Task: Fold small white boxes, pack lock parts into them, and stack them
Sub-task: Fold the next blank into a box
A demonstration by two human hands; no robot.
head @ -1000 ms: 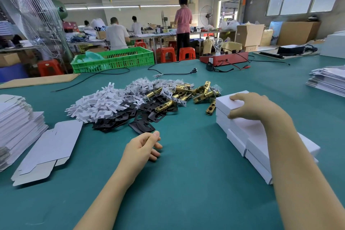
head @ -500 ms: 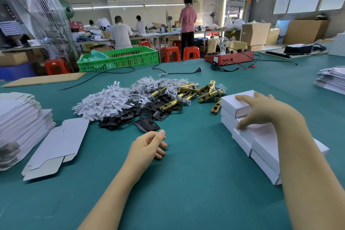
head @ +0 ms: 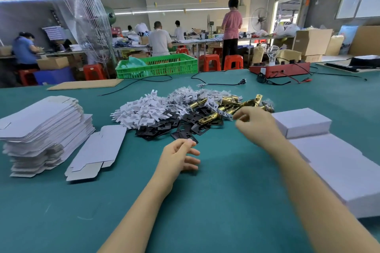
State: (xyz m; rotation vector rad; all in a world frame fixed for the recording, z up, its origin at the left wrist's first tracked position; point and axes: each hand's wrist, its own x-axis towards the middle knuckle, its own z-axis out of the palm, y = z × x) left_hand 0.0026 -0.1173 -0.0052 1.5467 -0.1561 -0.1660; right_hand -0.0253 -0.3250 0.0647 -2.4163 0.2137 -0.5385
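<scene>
Lifted off the folded white boxes (head: 301, 122), the right hand (head: 254, 122) is held loosely curled over brass latches (head: 228, 107); the left hand (head: 178, 157) is rested relaxed, empty, on the tabletop (head: 226, 201).

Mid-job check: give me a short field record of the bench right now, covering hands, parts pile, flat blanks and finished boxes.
left hand: resting on the green table, fingers relaxed, holding nothing
right hand: over the near edge of the brass latches, fingers loosely curled; no grip visible
parts pile: white plastic pieces, black plates and brass latches, heaped mid-table
flat blanks: tall stack of unfolded boxes at left, one single blank lying beside it
finished boxes: closed white boxes stacked at right, one top box at the far end
</scene>
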